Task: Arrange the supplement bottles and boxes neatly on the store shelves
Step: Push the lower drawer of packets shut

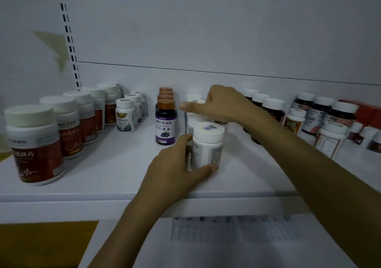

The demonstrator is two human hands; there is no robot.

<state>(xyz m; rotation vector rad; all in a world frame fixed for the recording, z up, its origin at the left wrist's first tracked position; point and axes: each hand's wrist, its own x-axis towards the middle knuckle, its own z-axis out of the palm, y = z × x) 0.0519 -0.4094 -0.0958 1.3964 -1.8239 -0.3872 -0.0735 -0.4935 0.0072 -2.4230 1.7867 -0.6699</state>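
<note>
Red-label bottles (37, 144) sit in a row on the left of the shelf (115, 170), then a file of copper-capped purple ones (166, 121). Just right of those, the left hand (175, 172) has its grip wrapped round the body of a white bottle (208, 144) standing near the shelf's front. Looks like light, stiff plastic with a slick label, so I'd hold it mid-body under the cap, not by the lid. The right hand (222, 102) curls over the white row (192, 121) behind; can't tell if that grip has anything.
</note>
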